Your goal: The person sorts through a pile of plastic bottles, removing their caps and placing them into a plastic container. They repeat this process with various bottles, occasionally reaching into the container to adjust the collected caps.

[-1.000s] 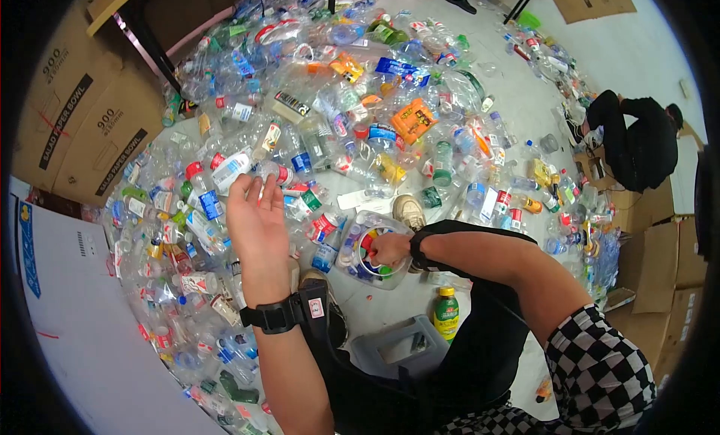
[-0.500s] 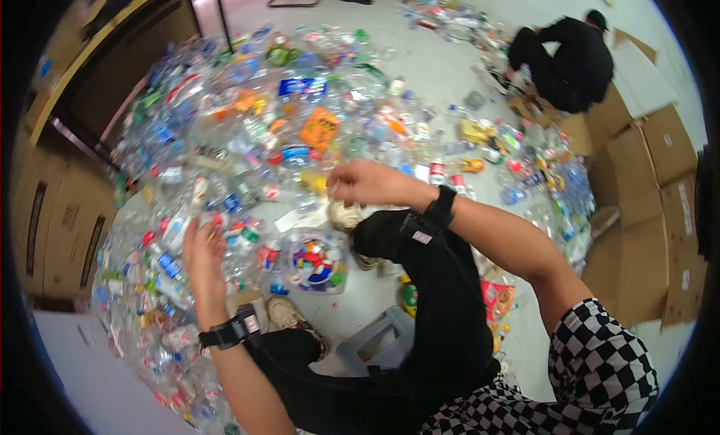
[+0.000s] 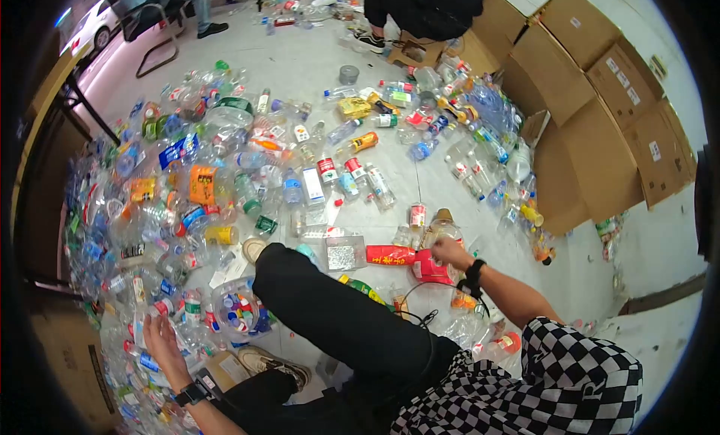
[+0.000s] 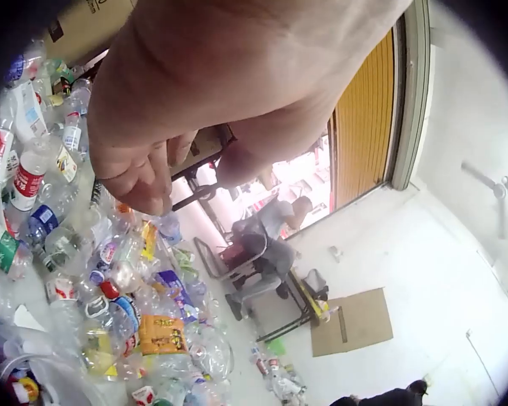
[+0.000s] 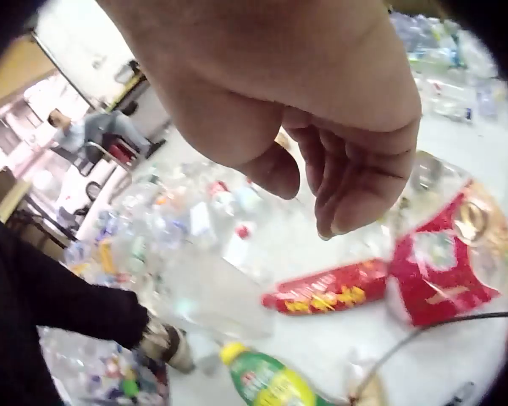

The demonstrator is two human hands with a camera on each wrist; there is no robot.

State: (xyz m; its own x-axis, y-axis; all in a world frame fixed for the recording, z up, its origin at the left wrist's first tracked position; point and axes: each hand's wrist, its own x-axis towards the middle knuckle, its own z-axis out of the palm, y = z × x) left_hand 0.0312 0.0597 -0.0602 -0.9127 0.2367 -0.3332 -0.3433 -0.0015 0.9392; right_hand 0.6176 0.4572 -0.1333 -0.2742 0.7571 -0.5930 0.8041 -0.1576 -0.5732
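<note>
My right hand point(image 3: 452, 253) hangs over a large clear bottle with a red label point(image 3: 433, 268), its fingers loosely curled. In the right wrist view nothing shows between the thumb and fingers point(image 5: 356, 199), and the red-labelled bottle point(image 5: 440, 275) lies beyond them. A long red wrapper with yellow lettering point(image 3: 389, 255) adjoins that bottle. On the left, my left hand point(image 3: 163, 345) hovers at the pile of plastic bottles point(image 3: 193, 307) with relaxed fingers, holding nothing. A clear tub of colourful caps point(image 3: 217, 294) stands right of the left hand.
A green bottle with a yellow label point(image 3: 361, 287) lies beside my knee, near a black cable point(image 3: 420, 285). Cardboard boxes point(image 3: 600, 161) line the right side. Another person in black point(image 3: 427, 11) sits at the back. A clear rectangular container point(image 3: 345, 253) lies near the red wrapper.
The head view has swung to the right. My right hand has left the tub of caps and travelled right to the red-labelled bottle. My left hand stays near the bottle pile.
</note>
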